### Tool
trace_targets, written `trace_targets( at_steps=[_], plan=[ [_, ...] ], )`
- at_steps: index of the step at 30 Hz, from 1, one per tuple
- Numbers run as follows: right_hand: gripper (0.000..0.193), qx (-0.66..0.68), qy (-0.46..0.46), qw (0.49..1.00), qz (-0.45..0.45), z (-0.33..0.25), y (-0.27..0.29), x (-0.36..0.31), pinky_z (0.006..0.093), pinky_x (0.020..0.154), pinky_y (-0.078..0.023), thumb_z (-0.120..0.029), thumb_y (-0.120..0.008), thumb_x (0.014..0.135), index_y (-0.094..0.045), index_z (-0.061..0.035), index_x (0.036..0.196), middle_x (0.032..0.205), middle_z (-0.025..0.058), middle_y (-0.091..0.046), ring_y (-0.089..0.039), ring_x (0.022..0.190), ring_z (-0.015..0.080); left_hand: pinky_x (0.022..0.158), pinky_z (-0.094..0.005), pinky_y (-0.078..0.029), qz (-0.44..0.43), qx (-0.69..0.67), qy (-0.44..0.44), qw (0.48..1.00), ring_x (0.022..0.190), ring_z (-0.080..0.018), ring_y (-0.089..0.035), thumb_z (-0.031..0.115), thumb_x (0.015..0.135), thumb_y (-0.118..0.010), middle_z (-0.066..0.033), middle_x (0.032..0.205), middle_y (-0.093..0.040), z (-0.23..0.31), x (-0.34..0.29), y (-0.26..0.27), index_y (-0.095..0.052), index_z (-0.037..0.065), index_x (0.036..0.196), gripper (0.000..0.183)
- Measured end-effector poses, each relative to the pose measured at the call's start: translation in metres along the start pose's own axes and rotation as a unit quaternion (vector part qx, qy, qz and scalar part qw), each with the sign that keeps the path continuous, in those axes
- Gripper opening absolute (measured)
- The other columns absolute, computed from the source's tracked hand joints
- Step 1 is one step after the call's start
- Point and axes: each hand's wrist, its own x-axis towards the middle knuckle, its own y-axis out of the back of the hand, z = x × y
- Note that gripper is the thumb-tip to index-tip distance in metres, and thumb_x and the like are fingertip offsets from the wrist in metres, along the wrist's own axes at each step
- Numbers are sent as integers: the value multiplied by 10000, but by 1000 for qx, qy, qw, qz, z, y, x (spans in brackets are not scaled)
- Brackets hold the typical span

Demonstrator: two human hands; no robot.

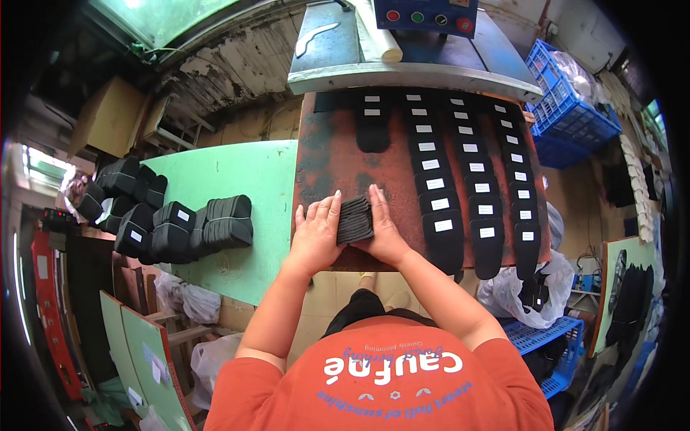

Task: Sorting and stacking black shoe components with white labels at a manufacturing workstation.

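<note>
Between my two hands, near the front edge of the reddish-brown board point(327, 161), a thick stack of black fabric pieces point(355, 220) stands with its layered edges upward. My left hand point(316, 233) presses against its left side, fingers together and pointing away from me. On the other side my right hand point(386, 233) holds the stack with palm and fingers. To the right, black rounded strips with white labels point(443, 225) overlap in three long columns. A shorter group of the same strips point(372, 135) lies beyond my hands.
On the green table point(269, 169) at left sit several black bundles point(228, 219), some tied. A press machine point(424, 18) with coloured buttons stands at the far edge. Blue crates point(568, 108) are at far right; a plastic bag point(528, 291) hangs near the board's right corner.
</note>
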Motion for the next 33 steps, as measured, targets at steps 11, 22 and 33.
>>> trace_targets(
  at_steps=[11,22,33],
  plan=[
    [886,642,-148,739,-138,0,25,-1,358,1011,-346,-229,-798,619,-326,-31,1343,1262,114,-475,-493,1133,219,934,-325,-405,-69,-722,119,678,1092,-211,-510,200,777,-705,-128,1215,-507,2,5,10,-427,-20,1248,590],
    [729,698,-190,691,2,-13,52,-19,337,932,-447,-240,-761,687,-386,-47,1282,1197,88,-512,-525,1092,203,572,-318,-482,267,-166,-20,949,675,-233,-554,252,738,-731,-129,945,-524,48,26,3,-533,-44,1147,543],
    [728,793,-167,578,92,13,82,-30,418,954,-438,-290,-742,708,-398,-27,1294,1211,126,-528,-530,1118,270,450,-170,-333,132,-684,194,691,531,-24,-448,77,888,-540,-7,777,-592,-17,152,-29,-561,-6,987,131]
  ],
)
